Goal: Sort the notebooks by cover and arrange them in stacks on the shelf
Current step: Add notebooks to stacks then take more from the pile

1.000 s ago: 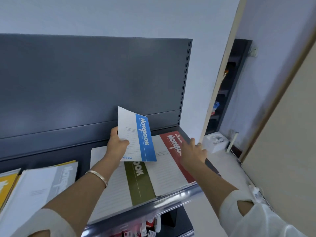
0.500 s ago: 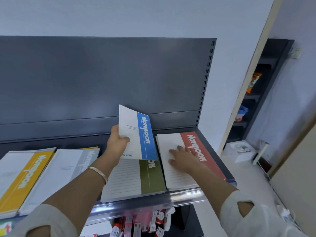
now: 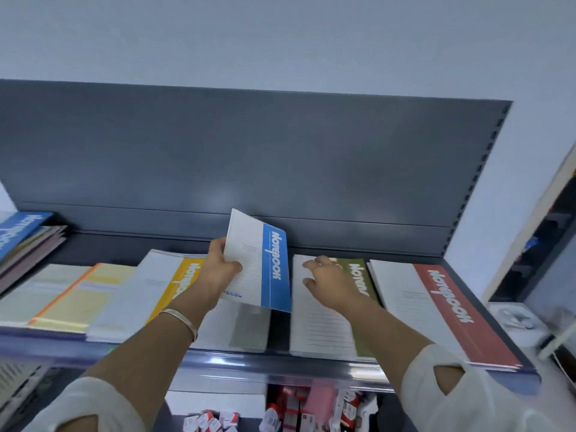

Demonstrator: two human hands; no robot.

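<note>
ok so the left grip [image 3: 218, 271] has the blue notebook [image 3: 260, 263] pinched near its lower left corner, thumb on the front cover and fingers behind. it's held up tilted above the shelf [image 3: 224, 364], roughly over the gap between the grey notebook [image 3: 240, 325] and the green notebook [image 3: 324, 328]. the right grip [image 3: 332, 283] is spread, fingers loose and laid on top of the green one, not curled round anything

rest of the row: yellow notebook [image 3: 184, 282] just left of the grey one, red notebook [image 3: 436, 310] at the far right end, some pale orange-edged ones [image 3: 71, 294] further left. there's also a blue stack [image 3: 18, 229] on top of a pile at the far left. that's the only other blue cover I can see, so my guess is the held one belongs there

handling-wise: thin softcover, looks light, and it looks pretty flat held by one corner, so probably stiff enough for a one-handed carry. the covers look smooth though, so a corner pinch could slip or let it swing if moved fast. I'd take it mid-side or along the spine edge, thumb on top and fingers underneath, then lay it flat on its stack. these will likely skate over each other, so square the pile with a flat palm or it fans out toward the front rail
</note>
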